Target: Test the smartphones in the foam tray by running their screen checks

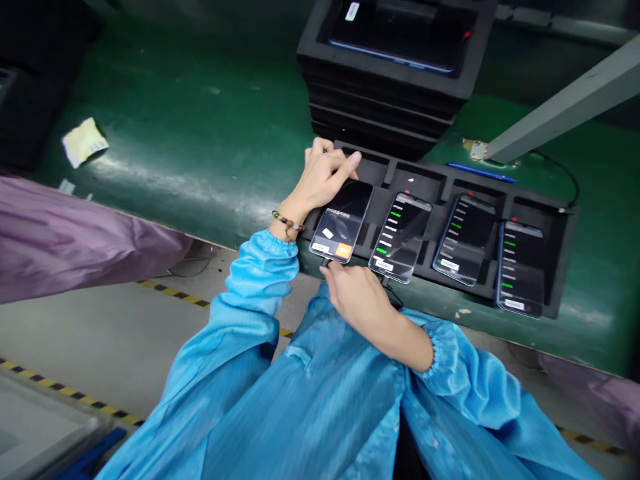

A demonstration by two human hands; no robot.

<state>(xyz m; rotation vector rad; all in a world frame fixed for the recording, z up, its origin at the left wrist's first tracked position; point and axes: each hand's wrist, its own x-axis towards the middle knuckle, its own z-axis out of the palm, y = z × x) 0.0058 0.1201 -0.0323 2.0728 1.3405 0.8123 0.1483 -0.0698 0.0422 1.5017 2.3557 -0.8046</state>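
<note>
A smartphone with a lit screen and an orange button lies tilted at the left end of a black foam tray. My left hand is bent over its upper end, thumb stretched across the top, fingers partly hidden. At the phone's lower edge, my right hand pinches a dark cable plug, mostly covered by the fingers. To the right sit a second phone, a third phone and a last phone, each showing a list with green lines.
Stacked black foam trays stand behind, with a dark phone in the top one. A blue pen lies near a grey metal post. A crumpled yellowish packet rests on the green table at left.
</note>
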